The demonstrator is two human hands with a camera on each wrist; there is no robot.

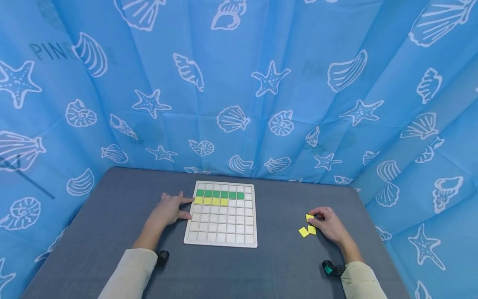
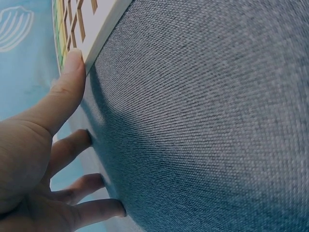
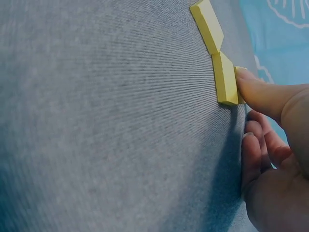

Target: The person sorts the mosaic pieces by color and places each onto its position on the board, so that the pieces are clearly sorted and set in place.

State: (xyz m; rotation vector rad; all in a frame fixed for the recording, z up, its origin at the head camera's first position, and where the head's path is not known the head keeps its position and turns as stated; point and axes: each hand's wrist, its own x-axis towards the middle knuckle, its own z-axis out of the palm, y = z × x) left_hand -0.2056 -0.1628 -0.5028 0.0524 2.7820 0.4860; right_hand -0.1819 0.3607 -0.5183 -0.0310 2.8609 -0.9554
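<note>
A white gridded board (image 1: 221,228) lies on the table, with a row of several green tiles (image 1: 224,194) near its far side and several yellow tiles (image 1: 215,201) in the row below. My left hand (image 1: 169,209) is at the board's left edge, index finger and thumb touching it; the thumb (image 2: 60,94) rests at the rim in the left wrist view, other fingers spread over the cloth. Off to the right, my right hand (image 1: 330,224) pinches a yellow tile (image 1: 308,217) between thumb and index finger. Two more yellow tiles (image 3: 224,79) lie just beside it.
Grey cloth covers the table (image 1: 280,265). Behind and around it hangs a blue curtain (image 1: 239,83) printed with white shells and starfish. A black band (image 1: 162,257) is on the left wrist and another black device (image 1: 332,268) on the right.
</note>
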